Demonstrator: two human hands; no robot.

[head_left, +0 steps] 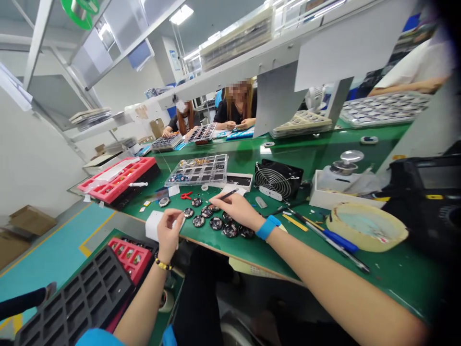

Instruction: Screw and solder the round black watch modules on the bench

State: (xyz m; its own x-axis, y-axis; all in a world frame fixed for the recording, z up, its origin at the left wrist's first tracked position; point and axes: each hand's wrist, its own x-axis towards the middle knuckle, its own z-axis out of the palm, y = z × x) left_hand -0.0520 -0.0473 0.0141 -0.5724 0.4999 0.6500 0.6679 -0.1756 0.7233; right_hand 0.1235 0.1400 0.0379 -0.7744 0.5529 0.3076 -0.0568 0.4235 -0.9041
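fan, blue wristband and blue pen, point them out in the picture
Fan (273, 180): head view, on its round wire guard
Blue wristband (268, 227): head view, middle of the band
Blue pen (340, 240): head view, middle of its barrel

Left hand (170, 233): yellow-and-black beaded bracelet (163, 264) at the wrist; edge of a bright blue cloth sleeve (99, 338) far up the arm. Right hand (236, 209): flat, plain blue wristband (268, 227), forearm bare. Legs: black trousers (203, 293).
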